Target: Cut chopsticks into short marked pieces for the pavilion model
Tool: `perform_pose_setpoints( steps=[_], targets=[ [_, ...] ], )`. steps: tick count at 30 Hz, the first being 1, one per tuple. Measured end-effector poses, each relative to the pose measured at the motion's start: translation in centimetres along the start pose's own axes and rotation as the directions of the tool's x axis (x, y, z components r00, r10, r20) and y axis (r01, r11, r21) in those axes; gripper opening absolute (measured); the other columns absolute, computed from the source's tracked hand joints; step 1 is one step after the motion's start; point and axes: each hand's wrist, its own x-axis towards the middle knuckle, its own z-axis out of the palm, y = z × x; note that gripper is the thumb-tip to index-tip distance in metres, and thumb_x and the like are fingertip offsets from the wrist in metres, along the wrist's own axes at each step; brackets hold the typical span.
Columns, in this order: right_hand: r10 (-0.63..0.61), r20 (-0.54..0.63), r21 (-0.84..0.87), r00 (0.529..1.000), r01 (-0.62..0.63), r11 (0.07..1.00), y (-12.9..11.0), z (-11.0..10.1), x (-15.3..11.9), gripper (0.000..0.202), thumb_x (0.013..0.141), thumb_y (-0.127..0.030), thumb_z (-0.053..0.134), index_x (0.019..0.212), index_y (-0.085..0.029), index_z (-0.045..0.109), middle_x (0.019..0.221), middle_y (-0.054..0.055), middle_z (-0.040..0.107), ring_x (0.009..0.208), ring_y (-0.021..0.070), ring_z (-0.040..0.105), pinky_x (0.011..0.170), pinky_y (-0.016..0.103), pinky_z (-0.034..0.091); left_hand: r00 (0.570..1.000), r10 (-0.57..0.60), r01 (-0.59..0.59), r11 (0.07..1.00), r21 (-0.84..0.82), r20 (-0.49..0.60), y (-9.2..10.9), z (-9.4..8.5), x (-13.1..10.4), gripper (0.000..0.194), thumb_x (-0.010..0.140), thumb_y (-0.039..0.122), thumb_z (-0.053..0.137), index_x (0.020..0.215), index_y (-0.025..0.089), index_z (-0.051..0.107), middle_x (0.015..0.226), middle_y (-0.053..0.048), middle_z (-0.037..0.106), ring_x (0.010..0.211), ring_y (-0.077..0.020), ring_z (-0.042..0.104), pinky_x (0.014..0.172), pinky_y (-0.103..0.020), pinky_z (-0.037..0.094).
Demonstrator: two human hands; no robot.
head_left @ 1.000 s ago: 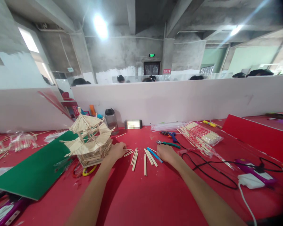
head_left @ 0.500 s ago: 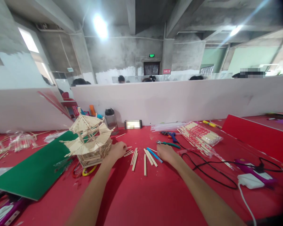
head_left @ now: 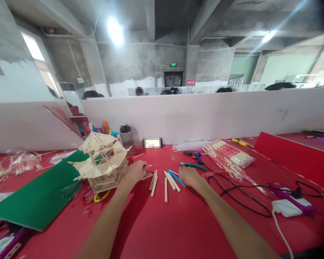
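On the red surface (head_left: 162,230), a white adapter (head_left: 286,208) lies to the right, and a green board (head_left: 37,194) slants across the left side. In the middle, pale sticks (head_left: 166,189) are fanned out in small groups between the two hands, with a blue pen-like item (head_left: 176,178) beside the rightmost group. The left hand (head_left: 136,171) pinches a thin stick (head_left: 149,166) in its fingers, close beside a roofed stick model (head_left: 104,169) that stands upright, partly over the green board. The right hand (head_left: 189,175) rests next to the blue item and the green-handled pliers (head_left: 193,166); whether its fingers grasp anything, I cannot tell. Beyond it are a blue glue gun (head_left: 196,157) and bagged sticks (head_left: 232,156). Farther back, a bottle (head_left: 126,138) and a phone (head_left: 152,143) stand before a white partition (head_left: 199,115).
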Motion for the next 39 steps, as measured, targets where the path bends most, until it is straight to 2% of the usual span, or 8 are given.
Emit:
perform_pose_setpoints(
  steps=[15, 19, 21, 24, 27, 29, 32, 39],
  targets=[
    [0.006, -0.036, 0.053, 0.999, -0.004, 0.999, 0.7, 0.5, 0.1, 0.033, 0.086, -0.009, 0.044, 0.118, -0.009, 0.053, 0.109, 0.021, 0.067, 0.098, 0.0287, 0.068, 0.077, 0.032, 0.046, 0.987, 0.094, -0.111, 0.985, -0.13, -0.132, 1.9, 0.5, -0.4, 0.018, 0.086, 0.022, 0.051, 0.097, 0.02, 0.065, 0.099, -0.008, 0.07, 0.088, -0.0205, 0.065, 0.071, -0.026, 0.043],
    [-0.005, -0.117, 0.269, 0.993, 0.036, 0.962, 1.0, 0.2, 0.4, 0.018, 0.086, -0.016, 0.049, 0.101, -0.012, 0.058, 0.093, 0.012, 0.069, 0.081, 0.0214, 0.066, 0.068, 0.027, 0.042, 0.968, 0.161, -0.208, 0.944, -0.255, -0.194, 2.5, 0.9, -0.2, 0.015, 0.085, 0.023, 0.055, 0.093, 0.02, 0.067, 0.093, -0.006, 0.069, 0.084, -0.0183, 0.062, 0.074, -0.026, 0.044],
    [-0.05, -0.215, 0.514, 0.975, 0.156, 0.843, 0.9, 0.1, 0.7, 0.013, 0.086, -0.019, 0.049, 0.092, -0.014, 0.059, 0.083, 0.006, 0.066, 0.073, 0.0166, 0.062, 0.065, 0.024, 0.042, 0.958, 0.197, -0.263, 0.894, -0.364, -0.208, 3.1, 1.1, -0.2, 0.014, 0.085, 0.026, 0.056, 0.09, 0.019, 0.068, 0.089, -0.005, 0.07, 0.081, -0.0177, 0.062, 0.075, -0.026, 0.045],
    [-0.06, -0.319, 0.83, 0.946, 0.31, 0.464, 0.3, -0.1, 1.2, 0.016, 0.086, -0.029, 0.051, 0.089, -0.015, 0.058, 0.077, 0.0, 0.062, 0.065, 0.0132, 0.058, 0.061, 0.023, 0.045, 0.946, 0.256, -0.325, 0.76, -0.563, -0.2, 4.3, 1.6, -0.4, 0.017, 0.085, 0.03, 0.056, 0.089, 0.017, 0.067, 0.083, -0.004, 0.07, 0.075, -0.0167, 0.063, 0.073, -0.026, 0.047],
    [-0.006, -0.305, 0.949, 0.952, 0.305, 0.083, -0.8, -0.2, 1.3, 0.024, 0.079, -0.037, 0.062, 0.088, -0.015, 0.06, 0.077, 0.0, 0.062, 0.066, 0.0142, 0.06, 0.064, 0.026, 0.05, 0.933, 0.288, -0.354, 0.637, -0.685, -0.215, 5.5, 2.3, -0.6, 0.019, 0.084, 0.033, 0.057, 0.088, 0.016, 0.066, 0.083, -0.004, 0.071, 0.073, -0.016, 0.063, 0.072, -0.026, 0.048],
    [0.018, -0.276, 0.958, 0.961, 0.276, -0.073, -1.6, -0.3, 1.1, 0.027, 0.074, -0.037, 0.068, 0.087, -0.015, 0.061, 0.079, 0.001, 0.064, 0.072, 0.0162, 0.063, 0.07, 0.029, 0.053, 0.929, 0.289, -0.363, 0.598, -0.715, -0.23, 5.9, 2.8, -0.6, 0.019, 0.084, 0.033, 0.059, 0.086, 0.016, 0.066, 0.081, -0.004, 0.07, 0.072, -0.0155, 0.062, 0.071, -0.025, 0.048],
    [0.035, -0.244, 0.954, 0.969, 0.246, -0.171, -2.2, -0.3, 0.9, 0.029, 0.069, -0.037, 0.074, 0.085, -0.016, 0.063, 0.08, 0.002, 0.067, 0.076, 0.0176, 0.065, 0.074, 0.031, 0.054, 0.93, 0.282, -0.362, 0.579, -0.73, -0.237, 6.2, 3.2, -0.6, 0.018, 0.083, 0.033, 0.059, 0.082, 0.015, 0.065, 0.076, -0.003, 0.068, 0.068, -0.0143, 0.06, 0.068, -0.025, 0.047],
    [0.122, -0.261, 0.939, 0.957, 0.282, -0.2, -2.0, 0.1, 1.0, 0.03, 0.064, -0.038, 0.079, 0.079, -0.015, 0.066, 0.072, 0.001, 0.066, 0.069, 0.0162, 0.063, 0.073, 0.031, 0.055, 0.92, 0.304, -0.384, 0.58, -0.718, -0.246, 6.3, 2.9, -1.0, 0.015, 0.084, 0.029, 0.061, 0.09, 0.017, 0.065, 0.08, -0.003, 0.069, 0.071, -0.0145, 0.062, 0.07, -0.025, 0.049]
  ],
)
